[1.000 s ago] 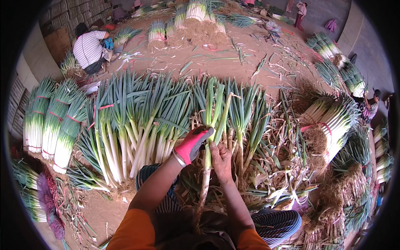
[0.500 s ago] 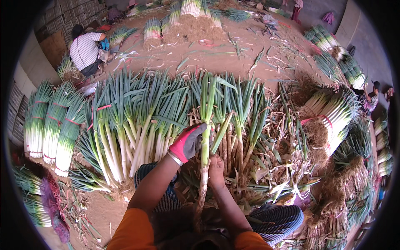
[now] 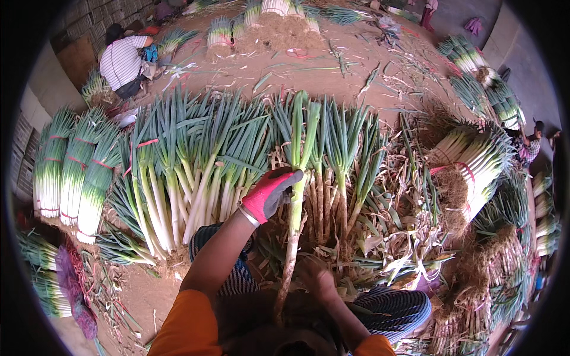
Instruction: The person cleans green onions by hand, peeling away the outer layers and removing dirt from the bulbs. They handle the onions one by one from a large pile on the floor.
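In front of me my left hand [image 3: 273, 193], in a pink and grey glove, is closed around the upper stalk of a long green onion [image 3: 294, 222]. Its green leaves point away from me, and its brown, dirty lower stem slants down toward my lap. My bare right hand [image 3: 317, 280] is low, just right of that stem and apart from it; it is smeared, and its fingers are hard to make out. Several unpeeled green onions [image 3: 341, 196] with brown stems stand right behind it. Cleaned green onions [image 3: 205, 202] with white stems lean in a row on the left.
Tied bundles [image 3: 71, 172] stand at far left, and another tied bundle [image 3: 469, 172] lies at right. Dry peeled leaves [image 3: 392, 231] cover the ground right of centre. A person in a striped shirt [image 3: 122, 59] crouches far left. More bundles [image 3: 276, 29] stand at the back.
My right hand has moved down and slightly right, away from the stalk. The green leaf that hung off the stalk's right side is no longer there. My left hand keeps its grip.
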Available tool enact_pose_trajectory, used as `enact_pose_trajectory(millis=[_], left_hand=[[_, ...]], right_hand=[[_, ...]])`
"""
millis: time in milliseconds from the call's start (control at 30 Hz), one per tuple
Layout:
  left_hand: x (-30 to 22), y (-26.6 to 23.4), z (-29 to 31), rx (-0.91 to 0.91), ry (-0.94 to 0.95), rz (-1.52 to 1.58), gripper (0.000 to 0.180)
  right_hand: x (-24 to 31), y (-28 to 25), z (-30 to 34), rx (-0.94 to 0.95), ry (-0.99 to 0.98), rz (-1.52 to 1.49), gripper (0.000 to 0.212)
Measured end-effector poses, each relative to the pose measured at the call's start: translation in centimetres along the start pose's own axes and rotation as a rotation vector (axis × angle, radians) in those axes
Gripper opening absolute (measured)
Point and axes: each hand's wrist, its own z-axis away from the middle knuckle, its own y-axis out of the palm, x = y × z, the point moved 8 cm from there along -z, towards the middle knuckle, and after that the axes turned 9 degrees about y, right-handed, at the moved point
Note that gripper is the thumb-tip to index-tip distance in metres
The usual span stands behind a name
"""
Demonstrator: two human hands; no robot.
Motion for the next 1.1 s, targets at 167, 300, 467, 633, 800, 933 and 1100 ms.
enact_pose_trajectory(millis=[167,300,467,633,800,933,1100], left_hand=[[-0.6,-1.1,-0.4,-0.089,0.103,-0.131,0.019],[-0.8,-0.2,-0.7,-0.047,0.124,-0.119,0.018],[-0.8,-0.6,-0.5,-0.078,0.123,-0.17,0.016],[0.3,-1.3,-1.0,-0.104,0.114,-0.203,0.018],[0.2,-1.4,-0.5,-0.153,0.04,-0.051,0.021],[1.0,0.4,0.2,-0.092,-0.101,0.118,0.027],[2.6,-1.4,0.2,-0.19,-0.135,0.208,0.031]], right_hand=[[7.3,-12.5,-5.2,-0.376,-0.15,-0.894,0.017],[8.3,-13.5,-8.2,-0.452,-0.22,-0.97,0.017],[7.8,-12.7,-9.1,-0.421,-0.219,-1.005,0.016],[8.4,-13.5,-7.8,-0.447,-0.254,-0.873,0.017],[12.9,-15.2,-2.9,-0.518,-0.503,-0.509,0.016],[10.3,-10.0,-2.2,-0.056,-0.293,-0.922,0.015],[9.3,-5.6,0.8,0.255,-0.254,-0.905,0.01]])
